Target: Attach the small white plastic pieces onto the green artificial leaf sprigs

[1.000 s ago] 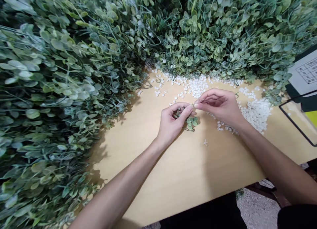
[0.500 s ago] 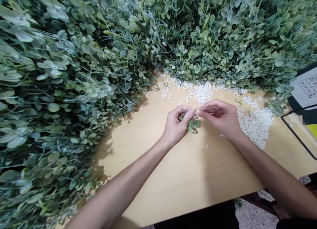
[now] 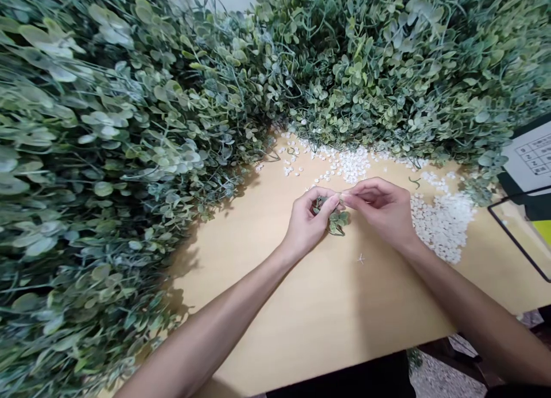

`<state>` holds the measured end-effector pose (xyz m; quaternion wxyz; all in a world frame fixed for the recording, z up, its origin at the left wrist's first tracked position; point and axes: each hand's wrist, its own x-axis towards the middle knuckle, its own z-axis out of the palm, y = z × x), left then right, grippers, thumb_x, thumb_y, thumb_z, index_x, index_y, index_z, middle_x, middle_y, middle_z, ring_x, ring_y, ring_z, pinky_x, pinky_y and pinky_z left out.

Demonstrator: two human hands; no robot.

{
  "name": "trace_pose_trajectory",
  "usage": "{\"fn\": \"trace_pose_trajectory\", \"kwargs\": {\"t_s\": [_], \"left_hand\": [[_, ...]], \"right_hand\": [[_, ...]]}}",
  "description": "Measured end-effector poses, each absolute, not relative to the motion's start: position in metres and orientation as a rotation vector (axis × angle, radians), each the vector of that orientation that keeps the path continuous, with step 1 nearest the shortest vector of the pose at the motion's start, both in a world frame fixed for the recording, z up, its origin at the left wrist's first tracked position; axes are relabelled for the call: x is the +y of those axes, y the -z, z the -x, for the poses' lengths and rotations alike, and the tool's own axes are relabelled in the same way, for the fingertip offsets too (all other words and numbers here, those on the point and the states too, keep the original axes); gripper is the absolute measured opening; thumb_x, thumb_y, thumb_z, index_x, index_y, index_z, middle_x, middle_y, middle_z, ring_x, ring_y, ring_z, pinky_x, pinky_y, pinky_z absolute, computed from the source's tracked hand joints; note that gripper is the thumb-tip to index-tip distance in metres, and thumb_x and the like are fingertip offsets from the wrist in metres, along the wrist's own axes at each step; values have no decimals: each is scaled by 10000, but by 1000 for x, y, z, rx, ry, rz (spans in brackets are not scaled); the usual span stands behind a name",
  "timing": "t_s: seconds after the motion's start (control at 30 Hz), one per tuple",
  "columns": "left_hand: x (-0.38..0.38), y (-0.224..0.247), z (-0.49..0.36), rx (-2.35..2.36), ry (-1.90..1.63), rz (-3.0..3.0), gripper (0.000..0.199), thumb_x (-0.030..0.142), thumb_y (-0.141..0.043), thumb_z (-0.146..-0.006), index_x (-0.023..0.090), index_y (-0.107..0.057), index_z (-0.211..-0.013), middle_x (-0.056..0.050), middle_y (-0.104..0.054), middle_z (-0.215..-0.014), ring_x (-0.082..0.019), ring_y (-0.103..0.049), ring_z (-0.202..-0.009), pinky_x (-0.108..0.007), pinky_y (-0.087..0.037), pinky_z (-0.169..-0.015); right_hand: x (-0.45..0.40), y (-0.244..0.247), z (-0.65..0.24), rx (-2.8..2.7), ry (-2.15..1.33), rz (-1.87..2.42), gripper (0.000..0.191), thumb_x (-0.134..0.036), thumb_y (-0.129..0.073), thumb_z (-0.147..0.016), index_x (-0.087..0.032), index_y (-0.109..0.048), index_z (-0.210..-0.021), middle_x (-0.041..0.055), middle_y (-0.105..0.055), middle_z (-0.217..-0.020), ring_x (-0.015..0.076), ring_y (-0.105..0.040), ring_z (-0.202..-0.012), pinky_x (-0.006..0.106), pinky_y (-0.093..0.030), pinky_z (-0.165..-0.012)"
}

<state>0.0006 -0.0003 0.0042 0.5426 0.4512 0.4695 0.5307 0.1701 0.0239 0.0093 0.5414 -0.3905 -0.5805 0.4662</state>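
My left hand (image 3: pixel 310 219) is closed around a small green leafy sprig (image 3: pixel 338 221), whose leaves hang out below the thumb. Touching it at the fingertips, my right hand (image 3: pixel 383 207) is pinched at the upper end of the sprig; what lies between its fingertips is too small to make out. Both hands are over the wooden table (image 3: pixel 275 306). Just below them lies a thin white star-shaped piece (image 3: pixel 360 259). Small white pieces (image 3: pixel 445 223) are heaped beside my right wrist, and more white pieces (image 3: pixel 353 164) are scattered behind the hands.
Dense artificial greenery (image 3: pixel 129 117) is piled along the left and back of the table. At the right edge are a black wire frame (image 3: pixel 519 244) and a printed white sheet (image 3: pixel 534 157). A loose green stem (image 3: pixel 414 183) lies behind my right hand.
The view has shifted slightly. Both hands stay together at the sprig, and the right fingers are bunched a little closer to the left thumb.
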Motion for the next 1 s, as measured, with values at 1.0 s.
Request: {"fn": "trace_pose_trajectory", "kwargs": {"t_s": [1.0], "left_hand": [[2,5,-3,1194,-1654,-1192,277,410,-743,-957,273,-580,-1133,-7,-626,-951,-144,-620,-865,-254,-527,-752]], "right_hand": [[62,-15,-218,-1564,-562,1194,129,-324,-800,-894,-213,-753,-942,10,-738,-727,154,-675,-601,287,-560,-562]]}}
